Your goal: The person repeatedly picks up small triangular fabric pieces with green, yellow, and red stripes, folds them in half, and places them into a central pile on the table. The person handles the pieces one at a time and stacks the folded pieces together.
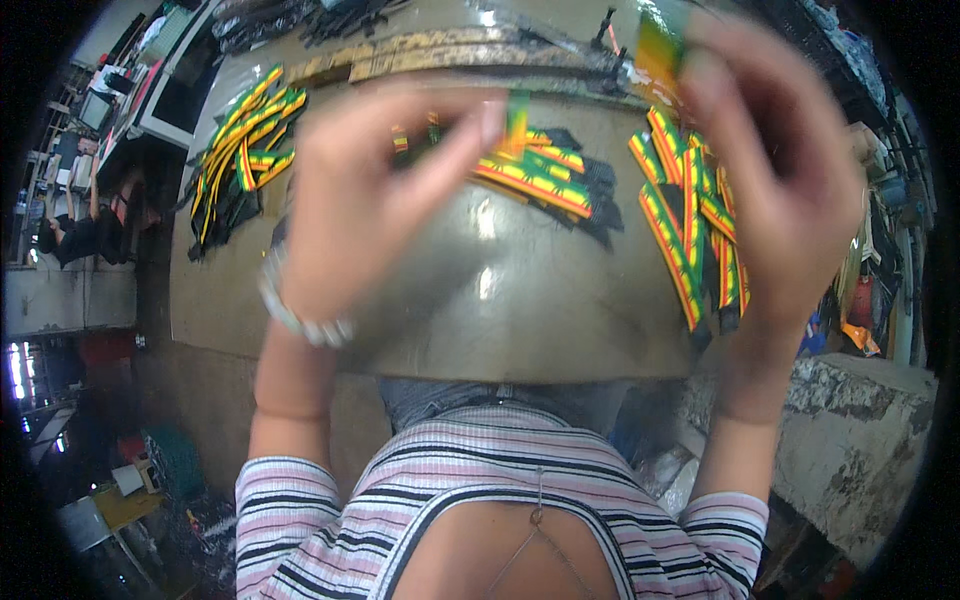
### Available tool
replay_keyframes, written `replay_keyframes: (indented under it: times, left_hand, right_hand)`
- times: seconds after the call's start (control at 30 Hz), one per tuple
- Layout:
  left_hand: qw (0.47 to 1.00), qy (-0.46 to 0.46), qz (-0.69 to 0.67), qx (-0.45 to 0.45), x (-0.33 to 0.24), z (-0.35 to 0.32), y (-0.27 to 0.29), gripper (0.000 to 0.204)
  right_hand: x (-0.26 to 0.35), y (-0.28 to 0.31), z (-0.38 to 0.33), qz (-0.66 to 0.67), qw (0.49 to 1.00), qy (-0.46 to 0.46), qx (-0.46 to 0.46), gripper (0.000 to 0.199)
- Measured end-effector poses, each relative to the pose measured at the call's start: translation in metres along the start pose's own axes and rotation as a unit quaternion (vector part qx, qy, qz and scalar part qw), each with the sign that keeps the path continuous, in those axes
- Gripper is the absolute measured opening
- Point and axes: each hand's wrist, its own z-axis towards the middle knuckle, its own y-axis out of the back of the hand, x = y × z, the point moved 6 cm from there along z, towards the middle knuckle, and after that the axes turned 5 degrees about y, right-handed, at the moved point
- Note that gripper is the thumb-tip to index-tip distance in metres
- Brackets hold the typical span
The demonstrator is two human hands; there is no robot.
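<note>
My left hand (370,190), with a pale beaded bracelet at the wrist, is raised over the table with thumb and fingers pinched on a short green, yellow and orange striped strap (517,125). My right hand (775,150) is lifted at the upper right and blurred. Its fingertips are closed on a green and yellow strap end (660,50); I cannot tell whether both ends belong to one strap. Beneath and beyond the left hand lies a pile of striped straps with black ends (545,185). Another pile (685,215) lies beside the right forearm.
A third bunch of straps (245,150) lies at the table's left. Worn wooden strips (430,60) run along the back of the brown tabletop (450,330), with black material (265,25) behind. A rough concrete block (850,440) stands at the right. Another person (85,230) is at far left.
</note>
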Motion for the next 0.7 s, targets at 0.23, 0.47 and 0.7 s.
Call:
replay_keyframes:
  times: [0.23,0.47,0.7]
  left_hand:
    - [0.983,0.161,0.056,0.070,0.053,-0.141,-0.059,0.022]
    - [0.984,0.158,0.055,0.059,0.060,-0.149,-0.060,0.024]
    - [0.985,0.163,0.050,0.034,0.060,-0.151,-0.061,0.023]
  right_hand:
    - [0.021,-0.121,-0.166,0.112,0.928,-0.307,0.178,0.022]
    - [0.023,-0.134,-0.179,0.064,0.944,-0.262,0.192,0.019]
    - [0.025,-0.138,-0.174,0.031,0.933,-0.271,0.234,0.020]
